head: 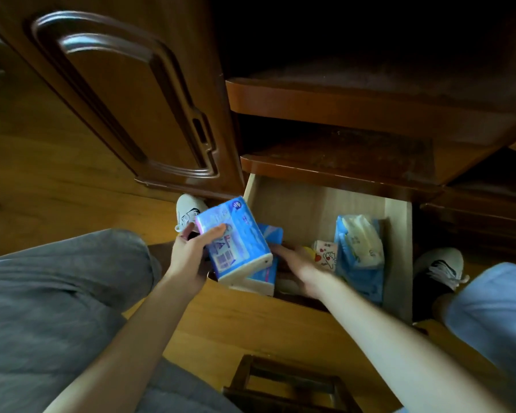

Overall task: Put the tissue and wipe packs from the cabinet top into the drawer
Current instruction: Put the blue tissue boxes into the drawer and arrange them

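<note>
A blue tissue pack (234, 238) is gripped by the left hand (191, 254) over the drawer's (310, 210) left edge. The right hand (298, 260) is reached inside, fingers (277, 248) hidden behind it, grip unclear. More packs (359, 248) are lying at the drawer's right.

Left hand (191, 257) grips blue tissue pack (236, 236) over open drawer (399, 234); right hand (298, 260) inside drawer.

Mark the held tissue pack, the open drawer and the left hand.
held tissue pack (236, 236), head view, printed blue face
open drawer (399, 248), head view, right side wall
left hand (191, 257), head view, back of hand
</note>
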The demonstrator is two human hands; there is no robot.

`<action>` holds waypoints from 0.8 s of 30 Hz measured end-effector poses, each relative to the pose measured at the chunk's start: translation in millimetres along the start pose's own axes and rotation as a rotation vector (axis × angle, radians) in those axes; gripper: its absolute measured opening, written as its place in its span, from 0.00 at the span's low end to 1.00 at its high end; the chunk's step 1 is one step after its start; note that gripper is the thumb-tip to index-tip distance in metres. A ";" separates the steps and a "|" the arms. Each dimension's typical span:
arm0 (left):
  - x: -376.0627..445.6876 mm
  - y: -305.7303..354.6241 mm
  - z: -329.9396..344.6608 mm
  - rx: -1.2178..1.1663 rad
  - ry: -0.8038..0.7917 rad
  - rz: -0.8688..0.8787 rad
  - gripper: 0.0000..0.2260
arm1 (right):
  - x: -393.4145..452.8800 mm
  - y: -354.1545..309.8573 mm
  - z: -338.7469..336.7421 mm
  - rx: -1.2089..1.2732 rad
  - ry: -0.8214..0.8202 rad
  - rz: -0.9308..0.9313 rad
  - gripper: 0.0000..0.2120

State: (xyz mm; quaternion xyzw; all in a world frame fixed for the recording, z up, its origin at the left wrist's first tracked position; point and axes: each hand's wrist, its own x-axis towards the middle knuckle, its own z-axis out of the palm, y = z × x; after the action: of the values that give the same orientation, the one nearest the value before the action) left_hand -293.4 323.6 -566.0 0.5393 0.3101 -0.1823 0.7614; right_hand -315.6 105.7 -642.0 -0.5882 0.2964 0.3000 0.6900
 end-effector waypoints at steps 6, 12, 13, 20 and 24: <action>3.0 23.6 -3.2 -0.060 0.223 0.153 0.34 | 24.8 -37.5 -34.1 0.058 0.246 -0.135 0.28; 5.5 9.7 2.9 0.068 0.204 0.180 0.30 | 68.8 -65.6 -47.1 -0.025 0.400 -0.132 0.24; 8.2 6.6 3.5 0.114 0.190 0.206 0.30 | 77.0 -66.2 -43.4 -0.035 0.436 -0.102 0.24; 24.8 -5.6 4.4 0.305 0.148 0.222 0.34 | 126.7 -71.0 -34.1 -0.121 0.328 -0.027 0.28; 31.1 -11.3 2.2 0.341 0.177 0.210 0.35 | 140.4 -65.0 -39.3 -0.451 0.202 -0.151 0.32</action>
State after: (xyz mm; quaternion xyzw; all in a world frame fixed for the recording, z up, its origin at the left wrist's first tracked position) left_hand -276.6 319.3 -594.4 0.7034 0.2823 -0.1036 0.6440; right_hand -177.8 67.6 -713.0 -0.7746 0.2448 0.2457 0.5288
